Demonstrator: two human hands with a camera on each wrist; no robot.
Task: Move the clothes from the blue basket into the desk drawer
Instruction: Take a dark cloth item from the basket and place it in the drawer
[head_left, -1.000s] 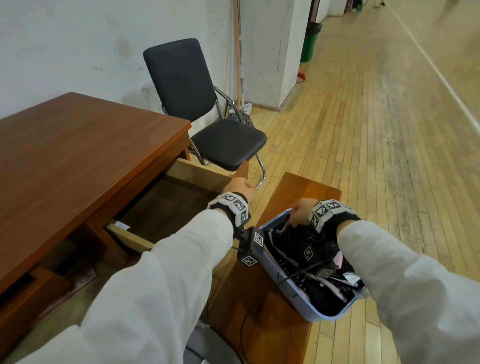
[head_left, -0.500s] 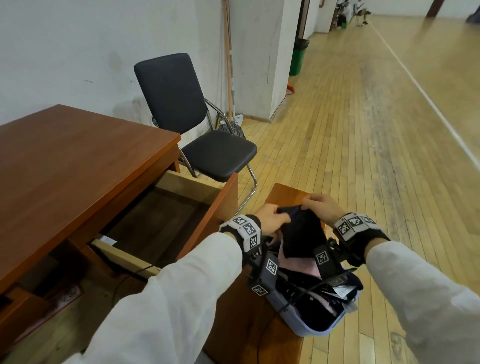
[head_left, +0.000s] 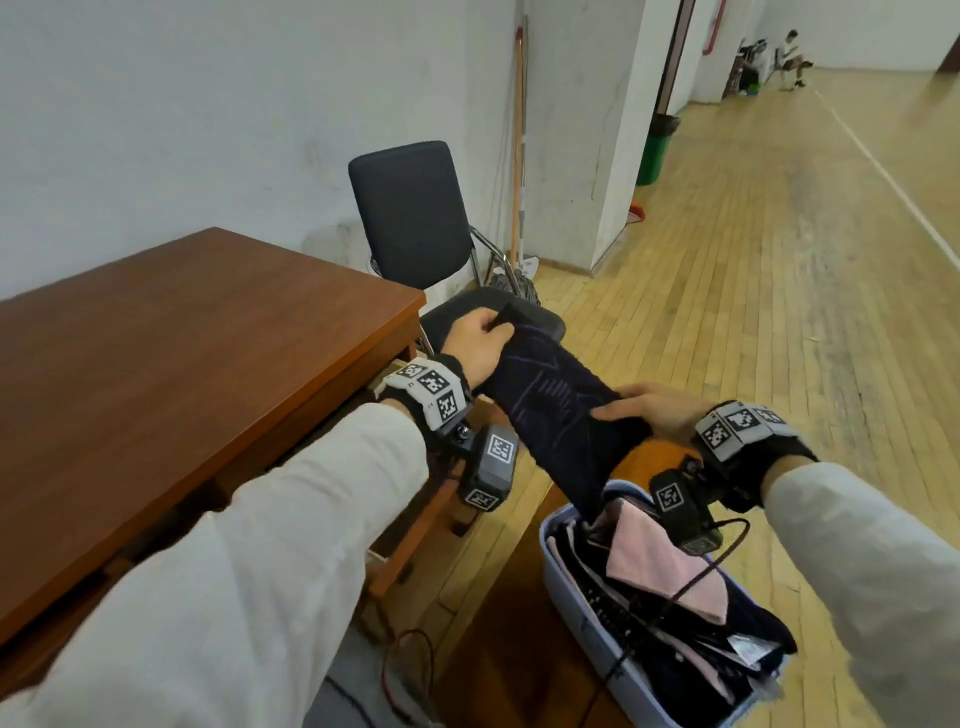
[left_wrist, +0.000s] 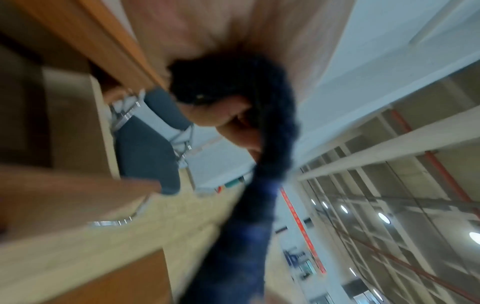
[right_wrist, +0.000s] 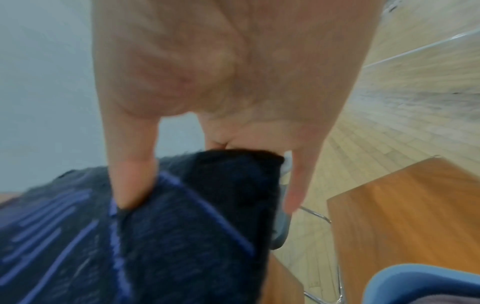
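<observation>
**Dark garment stretched between two hands above the basket**

The dark knit garment with purple lines runs lengthwise from far-left to near-right, its lower end hanging into the blue basket. The left hand clamps its far end in curled fingers; the right hand pinches the near end, thumb on top. One basket — holding pink and dark clothes — sits on a low wooden surface. One brown desk, one black chair, plank floor.
</observation>
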